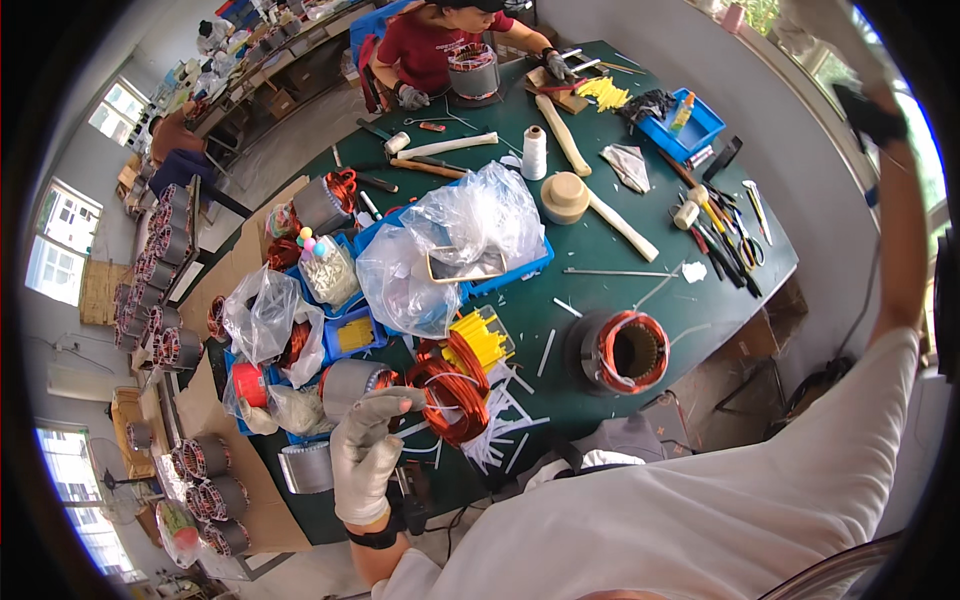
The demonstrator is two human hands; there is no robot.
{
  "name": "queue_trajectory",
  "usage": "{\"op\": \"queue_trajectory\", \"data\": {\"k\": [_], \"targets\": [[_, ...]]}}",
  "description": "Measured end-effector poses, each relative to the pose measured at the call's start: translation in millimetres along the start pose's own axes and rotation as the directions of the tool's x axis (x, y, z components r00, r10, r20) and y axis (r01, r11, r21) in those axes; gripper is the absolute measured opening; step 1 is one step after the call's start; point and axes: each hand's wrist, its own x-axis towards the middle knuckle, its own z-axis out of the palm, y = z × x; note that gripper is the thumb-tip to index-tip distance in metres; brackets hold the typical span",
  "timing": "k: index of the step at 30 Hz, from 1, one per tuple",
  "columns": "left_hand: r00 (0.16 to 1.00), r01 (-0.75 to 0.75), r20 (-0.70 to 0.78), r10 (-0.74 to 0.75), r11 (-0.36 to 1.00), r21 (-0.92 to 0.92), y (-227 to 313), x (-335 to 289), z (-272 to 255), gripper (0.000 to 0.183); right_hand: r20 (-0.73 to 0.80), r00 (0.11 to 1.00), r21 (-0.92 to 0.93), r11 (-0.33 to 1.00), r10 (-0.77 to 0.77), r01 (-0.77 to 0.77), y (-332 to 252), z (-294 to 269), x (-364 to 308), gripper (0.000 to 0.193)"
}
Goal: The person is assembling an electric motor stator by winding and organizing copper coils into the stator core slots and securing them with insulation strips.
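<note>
My left hand (pixel 366 450), in a pale glove with bare fingertips, is raised at the near edge of the table. Its fingers are curled; whatever they hold, if anything, cannot be made out. Just right of it lies a bundle of red-orange copper wire coils (pixel 455 405), with a thin white strand across it. My right hand (pixel 822 35) is stretched far up and out to the upper right, smeared by motion, so its fingers do not show. A wound motor stator (pixel 588 352) lies on its side at the right, its copper windings facing me and pale cord trailing from it.
White insulating strips (pixel 495 430) and yellow strips (pixel 480 340) lie beside the coils. Plastic bags (pixel 470 220) cover blue bins. A mallet (pixel 566 198), a thread spool (pixel 534 153) and pliers (pixel 715 245) are farther back. Across the table a co-worker (pixel 440 50) handles another stator (pixel 473 75).
</note>
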Motion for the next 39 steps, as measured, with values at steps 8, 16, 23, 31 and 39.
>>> {"op": "queue_trajectory", "data": {"k": [8, 16, 23, 31, 39], "targets": [[0.912, 0.322, -0.232, -0.338, 0.941, -0.103, -41.8, 44.9, 41.2, 0.023, 0.791, 0.603, -0.235, 0.962, 0.108, 0.136, 31.2, 392.8, 13.4, 0.075], [0.716, 0.362, -0.590, -0.373, 0.921, -0.143, -42.3, 22.1, 12.9, 0.029, 0.711, 0.684, -0.160, 0.985, 0.165, -0.070, 52.2, 553.5, -17.5, 0.069], [0.869, 0.089, -0.493, 0.037, 0.969, 0.229, -36.8, 49.0, -40.4, 0.079, 0.567, 0.823, 0.214, 0.966, -0.002, -0.145, 62.6, 433.7, 16.7, 0.045], [0.713, -0.252, -0.063, 0.699, 0.339, 0.906, -21.2, 244.5, -20.7, 0.111, 0.177, 0.975, 0.878, 0.469, -0.137, -0.093, -48.8, 193.9, 24.0, 0.051], [0.932, -0.243, 0.161, 0.325, 0.889, -0.389, 69.5, 200.1, 40.4, 0.038, -0.362, 0.932, 0.781, 0.540, -0.020, 0.315, -68.9, 148.5, 52.6, 0.051]]}}
